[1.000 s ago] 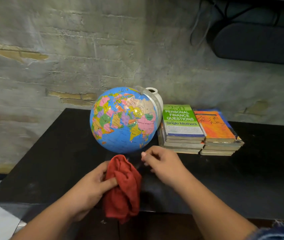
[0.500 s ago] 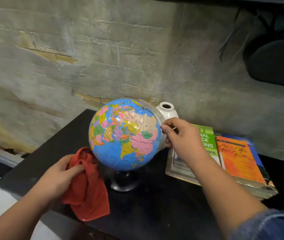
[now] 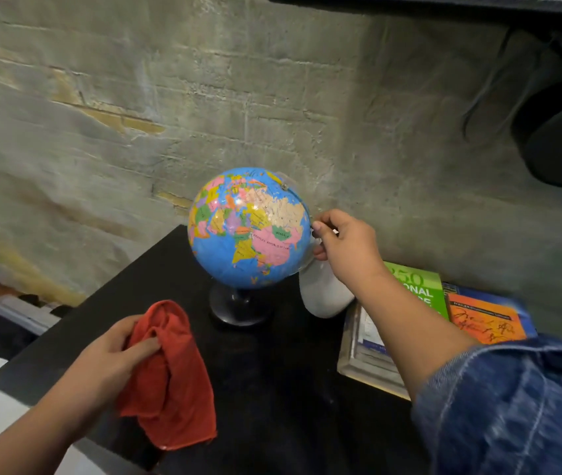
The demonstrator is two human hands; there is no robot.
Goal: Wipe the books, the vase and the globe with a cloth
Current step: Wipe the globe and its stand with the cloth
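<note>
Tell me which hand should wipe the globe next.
Left. The left hand already holds the cloth, while the right hand is pinching the globe at its side, likely steadying it.

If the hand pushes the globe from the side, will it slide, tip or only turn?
The globe would probably spin first, since the ball sits in an arc frame that the right hand pinches. It looks top-heavy: a big ball on a small round base, so a hard push high up may tip it. It seems hollow and light.

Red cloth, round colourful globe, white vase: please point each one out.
red cloth [image 3: 173, 382], head view, middle of hanging fold
round colourful globe [image 3: 248, 231], head view, centre of sphere
white vase [image 3: 322, 293], head view, lower body
</note>
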